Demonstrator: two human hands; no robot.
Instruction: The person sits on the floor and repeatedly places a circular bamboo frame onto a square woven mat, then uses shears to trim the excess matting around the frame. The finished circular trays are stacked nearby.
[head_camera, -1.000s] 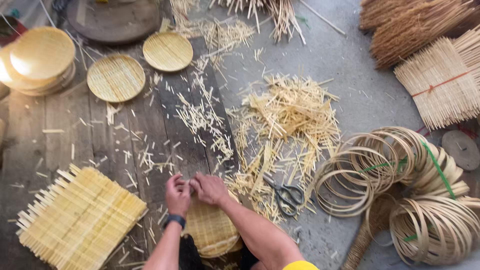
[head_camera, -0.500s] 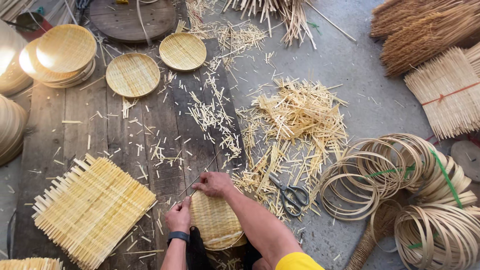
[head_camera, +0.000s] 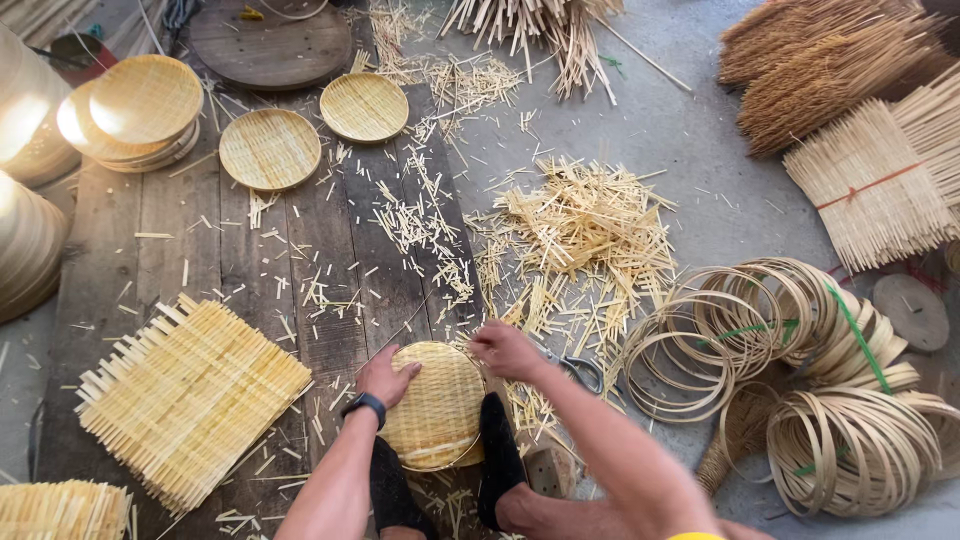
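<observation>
A round woven bamboo tray (head_camera: 437, 410) lies on the plank floor between my two dark-shoed feet. My left hand (head_camera: 385, 377), with a black watch at the wrist, presses flat on the tray's left rim. My right hand (head_camera: 503, 347) grips the tray's upper right rim with curled fingers. A thin wire or strip runs up and left from the tray's top edge. Scissors (head_camera: 583, 371) lie just to the right of my right hand.
A square woven mat (head_camera: 190, 397) lies at left. Finished round trays (head_camera: 270, 148) sit at upper left, some stacked (head_camera: 140, 105). A heap of bamboo offcuts (head_camera: 585, 235) is ahead. Coiled bamboo hoops (head_camera: 800, 370) and bundled sticks (head_camera: 870, 185) are at right.
The view has shifted, bringing the tray further into sight. My hands have spread from the tray's top edge to its left and right rims.
</observation>
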